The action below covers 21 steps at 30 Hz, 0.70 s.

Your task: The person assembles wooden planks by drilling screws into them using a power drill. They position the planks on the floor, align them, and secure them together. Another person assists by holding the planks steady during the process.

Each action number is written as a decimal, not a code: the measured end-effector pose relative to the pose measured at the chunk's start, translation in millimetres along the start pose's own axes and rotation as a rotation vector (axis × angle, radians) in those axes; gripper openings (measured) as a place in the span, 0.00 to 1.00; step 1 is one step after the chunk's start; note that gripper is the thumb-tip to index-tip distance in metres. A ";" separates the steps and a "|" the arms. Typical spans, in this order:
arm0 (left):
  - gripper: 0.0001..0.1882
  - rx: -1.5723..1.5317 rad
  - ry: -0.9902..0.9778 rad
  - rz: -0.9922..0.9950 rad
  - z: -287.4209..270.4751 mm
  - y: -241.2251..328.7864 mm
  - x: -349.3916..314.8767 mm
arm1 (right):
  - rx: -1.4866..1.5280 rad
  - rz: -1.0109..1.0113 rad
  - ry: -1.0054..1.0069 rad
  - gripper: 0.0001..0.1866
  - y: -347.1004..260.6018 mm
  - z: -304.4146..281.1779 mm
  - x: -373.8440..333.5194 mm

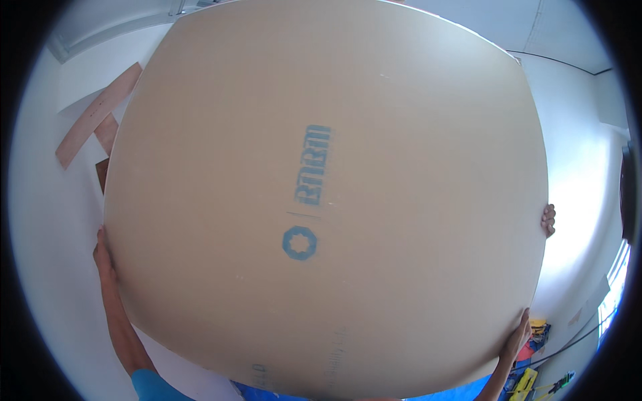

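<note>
A large tan plasterboard sheet fills most of the view, its paper face towards me with blue print and an eight-sided blue mark on it. My left hand grips the sheet's left edge, fingers behind it or along the rim. Lower down on the opposite side, my right hand holds the right edge near the bottom corner. Another person's hand curls round the same right edge, higher than mine; the rest of that person is hidden behind the sheet.
White walls stand on both sides. Long brownish strips show beside the sheet's left edge. At the lower right are yellow, red and blue items and a dark cable. Something bright blue shows below the sheet.
</note>
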State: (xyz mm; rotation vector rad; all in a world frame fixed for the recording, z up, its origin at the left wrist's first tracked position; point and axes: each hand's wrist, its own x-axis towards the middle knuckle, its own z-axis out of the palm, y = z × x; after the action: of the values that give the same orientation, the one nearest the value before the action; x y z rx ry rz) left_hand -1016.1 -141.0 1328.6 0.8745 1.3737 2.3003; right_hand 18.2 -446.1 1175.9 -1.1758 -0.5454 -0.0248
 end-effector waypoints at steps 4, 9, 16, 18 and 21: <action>0.53 0.043 -0.028 -0.011 10.5 23.4 14.5 | -0.082 -0.026 0.035 0.32 -8.1 1.9 -10.8; 0.53 0.004 -0.075 0.026 14.8 40.0 9.7 | -0.088 -0.004 0.123 0.29 -7.3 1.8 -11.2; 0.53 0.039 -0.044 0.023 2.4 15.7 16.1 | -0.145 -0.026 0.083 0.30 -8.5 -5.4 -12.1; 0.53 0.017 -0.028 0.020 0.5 5.6 18.9 | -0.190 -0.053 0.106 0.30 -10.2 -7.7 -12.3; 0.52 -0.004 -0.033 0.011 4.5 -4.6 20.1 | -0.199 -0.094 0.170 0.30 -6.7 -4.6 -11.5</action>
State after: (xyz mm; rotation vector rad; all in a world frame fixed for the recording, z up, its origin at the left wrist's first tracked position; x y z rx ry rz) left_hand -1028.6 -124.6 1332.9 0.9173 1.3538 2.2855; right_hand 8.0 -455.8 1175.7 -1.3270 -0.4545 -0.2626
